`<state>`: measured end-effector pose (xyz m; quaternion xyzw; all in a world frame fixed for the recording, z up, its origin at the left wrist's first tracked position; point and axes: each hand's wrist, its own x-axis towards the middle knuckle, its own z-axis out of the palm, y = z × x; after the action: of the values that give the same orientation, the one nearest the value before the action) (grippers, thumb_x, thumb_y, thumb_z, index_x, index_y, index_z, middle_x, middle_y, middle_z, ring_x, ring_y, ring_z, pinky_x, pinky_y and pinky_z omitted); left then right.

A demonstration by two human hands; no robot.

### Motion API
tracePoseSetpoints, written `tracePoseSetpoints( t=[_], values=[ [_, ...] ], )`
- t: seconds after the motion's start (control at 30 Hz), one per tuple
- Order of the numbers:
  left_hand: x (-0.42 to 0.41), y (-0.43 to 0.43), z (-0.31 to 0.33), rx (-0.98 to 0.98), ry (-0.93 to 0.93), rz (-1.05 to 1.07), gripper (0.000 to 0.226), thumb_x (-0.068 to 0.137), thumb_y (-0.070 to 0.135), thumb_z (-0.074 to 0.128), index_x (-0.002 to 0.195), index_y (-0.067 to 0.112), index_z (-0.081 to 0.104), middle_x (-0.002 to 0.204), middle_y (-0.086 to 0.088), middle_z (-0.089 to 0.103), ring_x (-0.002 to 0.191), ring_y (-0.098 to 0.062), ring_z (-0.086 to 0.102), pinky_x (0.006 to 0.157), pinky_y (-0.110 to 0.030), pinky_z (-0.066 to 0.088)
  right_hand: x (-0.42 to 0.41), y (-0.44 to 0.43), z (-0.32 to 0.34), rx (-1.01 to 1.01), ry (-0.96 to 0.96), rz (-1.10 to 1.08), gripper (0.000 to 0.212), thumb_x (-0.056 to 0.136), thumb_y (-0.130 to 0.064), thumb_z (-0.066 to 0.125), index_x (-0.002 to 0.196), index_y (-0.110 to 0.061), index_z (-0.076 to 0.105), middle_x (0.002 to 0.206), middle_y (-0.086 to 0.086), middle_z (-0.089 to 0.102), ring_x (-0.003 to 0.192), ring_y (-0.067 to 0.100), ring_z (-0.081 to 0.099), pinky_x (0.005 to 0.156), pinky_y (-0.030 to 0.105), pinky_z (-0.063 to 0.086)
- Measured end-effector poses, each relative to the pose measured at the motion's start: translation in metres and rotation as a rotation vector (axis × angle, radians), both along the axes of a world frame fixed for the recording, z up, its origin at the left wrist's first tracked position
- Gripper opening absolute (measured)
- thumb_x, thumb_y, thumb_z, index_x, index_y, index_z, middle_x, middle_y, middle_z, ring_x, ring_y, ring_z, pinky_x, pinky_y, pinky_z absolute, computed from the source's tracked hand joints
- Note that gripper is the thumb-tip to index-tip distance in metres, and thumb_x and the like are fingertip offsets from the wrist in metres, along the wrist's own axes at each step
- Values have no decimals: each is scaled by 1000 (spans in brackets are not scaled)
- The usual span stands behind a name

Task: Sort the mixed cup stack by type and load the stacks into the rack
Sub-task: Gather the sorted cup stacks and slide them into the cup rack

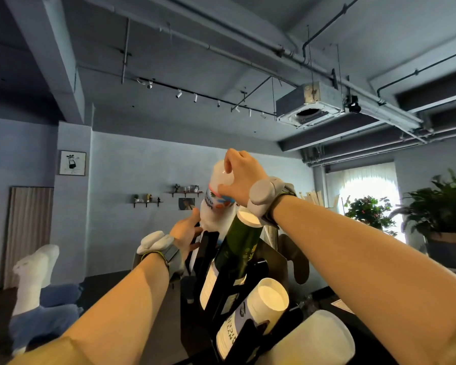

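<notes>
A black cup rack (208,248) stands in front of me, its slots tilted up toward me. My right hand (238,176) grips the top of a white cup stack with a coloured band (216,204), which sticks up out of the rack's far slot. Lower on the same stack, my left hand (186,233) presses against its left side at the rack's edge. A dark green cup stack (238,246) fills the slot beside it. A white printed stack (253,309) sits in a nearer slot, and a plain white stack (316,338) lies nearest me.
A white and blue stuffed figure (34,280) sits at lower left. Potted plants (432,206) stand by the bright window at right. A dark counter (334,293) runs behind the rack. Shelves and pictures hang on the far wall.
</notes>
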<state>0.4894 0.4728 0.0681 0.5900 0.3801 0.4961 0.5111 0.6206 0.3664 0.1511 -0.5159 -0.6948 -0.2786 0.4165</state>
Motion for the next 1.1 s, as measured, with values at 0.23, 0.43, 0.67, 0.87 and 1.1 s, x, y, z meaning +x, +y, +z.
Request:
tracePoseSetpoints(
  t=[0.23, 0.43, 0.67, 0.87, 1.1],
  values=[
    [-5, -3, -9, 6, -18, 43, 55, 101, 42, 33, 141, 6, 44, 145, -15, 44, 134, -33, 40, 107, -43, 34, -2, 26, -5, -131, 50, -91, 32, 80, -17, 68, 96, -11, 41, 100, 9, 44, 79, 25, 45, 60, 25, 34],
    [-18, 1, -20, 26, 30, 20, 54, 103, 40, 31, 143, 6, 41, 149, -16, 39, 125, -30, 47, 102, -40, 34, -3, 39, -11, -329, 134, -178, 44, 90, -26, 64, 122, -1, 45, 121, 15, 56, 104, 30, 58, 75, 32, 42],
    [-29, -6, -31, 68, 88, 60, 36, 102, 24, 42, 129, 3, 54, 116, -11, 56, 97, -23, 50, 80, -34, 41, -9, 36, -16, -432, -15, -309, 17, 86, -3, 51, 71, -11, 57, 90, 15, 67, 76, 23, 60, 56, 25, 45],
    [-50, -27, -23, 119, 221, 93, 29, 101, 21, 45, 123, 10, 58, 116, -8, 56, 104, -23, 53, 84, -36, 45, -13, 16, -17, -406, -62, -317, 33, 88, -9, 50, 61, -19, 34, 125, 11, 52, 54, 14, 34, 56, 20, 35],
    [-104, -87, -21, 207, 413, 165, 24, 100, 22, 46, 117, 9, 57, 109, -7, 57, 91, -18, 51, 66, -26, 40, -69, -23, -44, -380, 45, -67, 29, 87, -20, 53, 97, -5, 75, 91, 15, 75, 86, 33, 71, 82, 45, 59]
  ],
)
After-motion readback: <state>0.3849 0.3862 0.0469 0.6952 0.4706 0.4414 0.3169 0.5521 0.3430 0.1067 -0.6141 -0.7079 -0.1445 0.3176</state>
